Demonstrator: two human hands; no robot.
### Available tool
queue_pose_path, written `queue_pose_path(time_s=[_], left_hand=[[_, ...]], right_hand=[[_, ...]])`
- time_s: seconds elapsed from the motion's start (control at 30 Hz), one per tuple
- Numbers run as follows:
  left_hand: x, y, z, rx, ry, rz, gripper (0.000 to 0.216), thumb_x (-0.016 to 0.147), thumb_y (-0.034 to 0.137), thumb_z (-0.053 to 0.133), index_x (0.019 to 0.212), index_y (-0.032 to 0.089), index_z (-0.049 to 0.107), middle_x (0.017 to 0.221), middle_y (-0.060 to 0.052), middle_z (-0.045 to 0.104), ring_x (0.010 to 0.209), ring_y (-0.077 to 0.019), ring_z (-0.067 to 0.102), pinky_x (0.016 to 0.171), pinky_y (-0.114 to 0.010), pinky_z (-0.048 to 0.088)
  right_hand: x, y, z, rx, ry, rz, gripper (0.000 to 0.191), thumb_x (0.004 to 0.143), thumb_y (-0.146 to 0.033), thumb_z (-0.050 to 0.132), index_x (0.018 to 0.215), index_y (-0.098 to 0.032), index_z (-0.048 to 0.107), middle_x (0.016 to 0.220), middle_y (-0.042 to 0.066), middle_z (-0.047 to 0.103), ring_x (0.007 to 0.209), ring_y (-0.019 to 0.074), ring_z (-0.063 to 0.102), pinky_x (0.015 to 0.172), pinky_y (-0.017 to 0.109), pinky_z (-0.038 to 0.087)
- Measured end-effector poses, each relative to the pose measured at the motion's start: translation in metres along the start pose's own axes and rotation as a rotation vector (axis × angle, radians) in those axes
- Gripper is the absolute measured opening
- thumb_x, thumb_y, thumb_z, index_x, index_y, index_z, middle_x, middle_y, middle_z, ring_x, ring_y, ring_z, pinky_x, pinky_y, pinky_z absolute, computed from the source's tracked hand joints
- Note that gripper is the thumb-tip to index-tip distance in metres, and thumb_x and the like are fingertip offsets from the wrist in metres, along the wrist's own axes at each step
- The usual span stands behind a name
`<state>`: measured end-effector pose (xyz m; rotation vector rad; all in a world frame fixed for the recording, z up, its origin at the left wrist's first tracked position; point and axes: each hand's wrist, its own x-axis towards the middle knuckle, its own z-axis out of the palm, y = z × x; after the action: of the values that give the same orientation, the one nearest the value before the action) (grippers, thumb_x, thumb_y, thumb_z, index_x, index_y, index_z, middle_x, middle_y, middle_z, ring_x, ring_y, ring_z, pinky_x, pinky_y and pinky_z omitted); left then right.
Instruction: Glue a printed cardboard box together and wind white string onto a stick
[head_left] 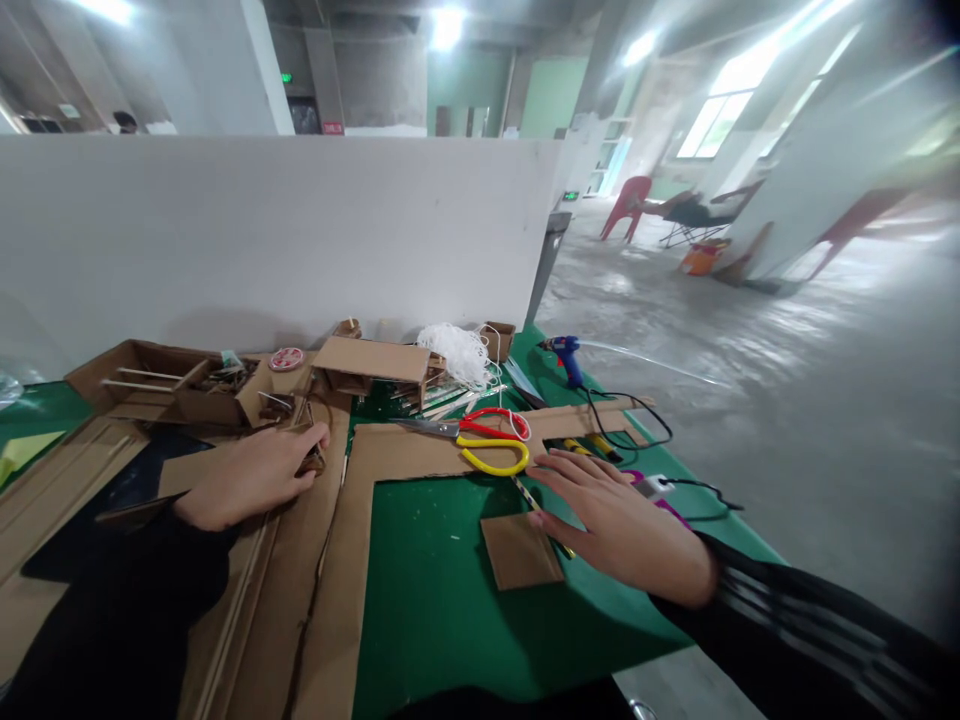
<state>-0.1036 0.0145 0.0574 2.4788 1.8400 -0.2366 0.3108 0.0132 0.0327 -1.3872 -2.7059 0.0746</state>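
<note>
My left hand (pixel 259 475) is closed around a small brown cardboard piece (pixel 313 458), partly hidden by the fingers, above cardboard strips (pixel 289 590). My right hand (pixel 607 515) is open over the right of the table, fingers stretched out. Its thumb lies by a patterned pencil (pixel 524 492) and the corner of a cardboard square (pixel 521 552); touching or just above, I cannot tell. Beyond its fingertips lie scissors (pixel 495 440) with one red and one yellow handle, on an L-shaped cardboard sheet (pixel 405 452). Yellow-and-black tools (pixel 604 447) lie behind the fingers.
A blue glue gun (pixel 566 358) with a black cord sits at the table's back right corner. White string (pixel 454 352) is heaped by cardboard boxes (pixel 375 358). An open cardboard tray (pixel 135 375) stands back left. A white partition (pixel 277 230) borders the green table (pixel 427 600).
</note>
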Motion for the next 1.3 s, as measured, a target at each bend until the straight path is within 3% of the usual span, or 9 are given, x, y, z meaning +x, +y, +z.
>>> queue_pose_path(time_s=[0.47, 0.83, 1.0, 1.3], left_hand=[[-0.003, 0.009, -0.001, -0.037, -0.006, 0.042, 0.021, 0.083, 0.031, 0.05, 0.104, 0.026, 0.05, 0.087, -0.007, 0.072, 0.082, -0.0299, 0.069, 0.066, -0.034, 0.043], [0.001, 0.018, 0.005, -0.021, -0.01, 0.06, 0.026, 0.08, 0.025, 0.05, 0.107, 0.025, 0.051, 0.096, -0.01, 0.073, 0.087, -0.0319, 0.069, 0.07, -0.035, 0.044], [0.0, 0.019, 0.002, -0.023, -0.016, 0.068, 0.024, 0.081, 0.026, 0.048, 0.105, 0.024, 0.051, 0.087, -0.011, 0.072, 0.08, -0.033, 0.069, 0.063, -0.035, 0.042], [0.001, -0.002, 0.004, -0.109, -0.042, 0.032, 0.022, 0.08, 0.03, 0.051, 0.101, 0.025, 0.049, 0.085, -0.006, 0.071, 0.078, -0.0272, 0.067, 0.065, -0.032, 0.041]], right_hand=[[0.034, -0.013, 0.006, 0.046, 0.062, 0.009, 0.032, 0.091, -0.036, 0.053, 0.12, -0.025, 0.061, 0.127, 0.009, 0.063, 0.12, 0.0314, 0.054, 0.099, 0.052, 0.042], [0.043, -0.017, 0.016, 0.059, 0.033, -0.029, 0.034, 0.092, -0.036, 0.053, 0.123, -0.024, 0.059, 0.127, 0.009, 0.063, 0.121, 0.0308, 0.054, 0.099, 0.051, 0.041], [0.042, -0.017, 0.015, 0.062, 0.032, -0.04, 0.033, 0.092, -0.037, 0.053, 0.122, -0.024, 0.059, 0.127, 0.009, 0.063, 0.121, 0.0307, 0.053, 0.099, 0.049, 0.04], [0.052, -0.016, 0.021, 0.063, 0.046, -0.027, 0.035, 0.091, -0.037, 0.054, 0.123, -0.023, 0.058, 0.133, 0.009, 0.059, 0.121, 0.0306, 0.053, 0.098, 0.048, 0.042]])
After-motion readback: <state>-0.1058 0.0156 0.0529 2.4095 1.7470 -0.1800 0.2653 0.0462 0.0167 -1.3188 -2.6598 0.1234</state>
